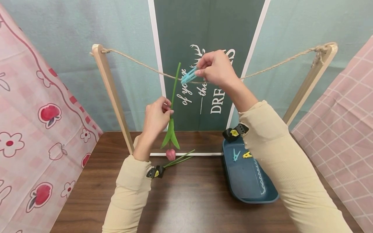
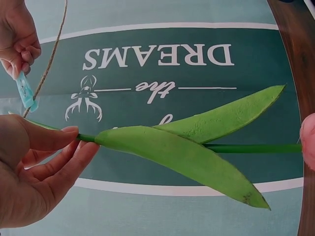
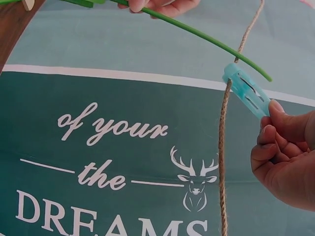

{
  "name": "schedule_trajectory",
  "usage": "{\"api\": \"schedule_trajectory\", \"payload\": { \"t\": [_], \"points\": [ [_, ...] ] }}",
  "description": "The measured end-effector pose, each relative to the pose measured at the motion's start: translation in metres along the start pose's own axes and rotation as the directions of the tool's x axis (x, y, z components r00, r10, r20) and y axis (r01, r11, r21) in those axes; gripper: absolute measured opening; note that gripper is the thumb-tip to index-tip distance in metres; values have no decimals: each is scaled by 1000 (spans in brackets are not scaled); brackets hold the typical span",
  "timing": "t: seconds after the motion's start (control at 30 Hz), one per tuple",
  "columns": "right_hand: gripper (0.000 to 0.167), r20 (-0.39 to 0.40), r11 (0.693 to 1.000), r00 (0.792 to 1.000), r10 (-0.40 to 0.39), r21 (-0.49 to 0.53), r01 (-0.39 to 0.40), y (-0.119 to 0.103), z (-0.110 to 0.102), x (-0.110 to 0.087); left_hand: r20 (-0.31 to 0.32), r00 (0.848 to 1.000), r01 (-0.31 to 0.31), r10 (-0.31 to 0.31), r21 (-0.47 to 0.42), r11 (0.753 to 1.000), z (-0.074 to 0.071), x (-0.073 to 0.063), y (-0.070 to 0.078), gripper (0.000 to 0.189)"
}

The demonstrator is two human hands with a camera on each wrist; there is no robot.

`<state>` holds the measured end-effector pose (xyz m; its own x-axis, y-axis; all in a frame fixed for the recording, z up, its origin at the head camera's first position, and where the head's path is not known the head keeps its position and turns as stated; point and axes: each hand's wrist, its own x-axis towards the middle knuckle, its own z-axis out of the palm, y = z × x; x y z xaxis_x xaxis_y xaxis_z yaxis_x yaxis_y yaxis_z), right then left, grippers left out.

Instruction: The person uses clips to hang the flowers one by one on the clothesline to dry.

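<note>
Held bloom-down in midair at the rope, left of the middle: one pink tulip (image 1: 170, 127), with the bloom (image 1: 170, 154) hanging lowest and the bare end of the stem (image 3: 197, 32) rising past the line. Pinched between thumb and fingers of the left hand (image 1: 157, 115), just above the leaves (image 2: 162, 152); probably a sound place for steering without crushing them. Just right of the stem, a light-blue clothespin (image 1: 188, 76), pinched at the back end by the right hand (image 1: 217, 68), nose at the rope (image 3: 222, 147). Seemingly beside the stem, not around it; hard to tell any bite on the rope, or contact between rope and stem. For clipping, apparently the step in hand, best to lay the stem against the rope, squeeze the pin wide, bring it left over both and release gently. Catch the stem well below the tip to guard against slipping, and support the bloom until sure of the grip. Avoid dragging down the rope, slack between left post (image 1: 112, 94) and right post (image 1: 311, 81). On the table (image 1: 186, 200) below, more green stems (image 1: 175, 161) by the white bar (image 1: 204, 154); to the right, a blue tray (image 1: 244, 181) with spare blue pin (image 1: 235, 156) and yellow pin (image 1: 247, 155).
</note>
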<state>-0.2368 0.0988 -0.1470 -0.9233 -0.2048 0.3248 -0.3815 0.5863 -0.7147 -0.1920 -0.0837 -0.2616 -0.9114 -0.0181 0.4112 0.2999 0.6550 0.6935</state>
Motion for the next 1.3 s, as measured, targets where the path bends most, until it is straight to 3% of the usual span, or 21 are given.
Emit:
{"api": "schedule_trajectory", "payload": {
  "t": [0.67, 1.3],
  "points": [
    [6, 22, 999, 1000, 9, -45, -8, -2, 8, -1, 24, 1000, -5, 5, 4, 1000, 2, -2, -2, 10],
    [7, 38, 997, 999, 0, -83, 3, -4, 11, -4, 61, 997, -48, 47, 12, 999, 1, -3, -5, 10]
  ]
}}
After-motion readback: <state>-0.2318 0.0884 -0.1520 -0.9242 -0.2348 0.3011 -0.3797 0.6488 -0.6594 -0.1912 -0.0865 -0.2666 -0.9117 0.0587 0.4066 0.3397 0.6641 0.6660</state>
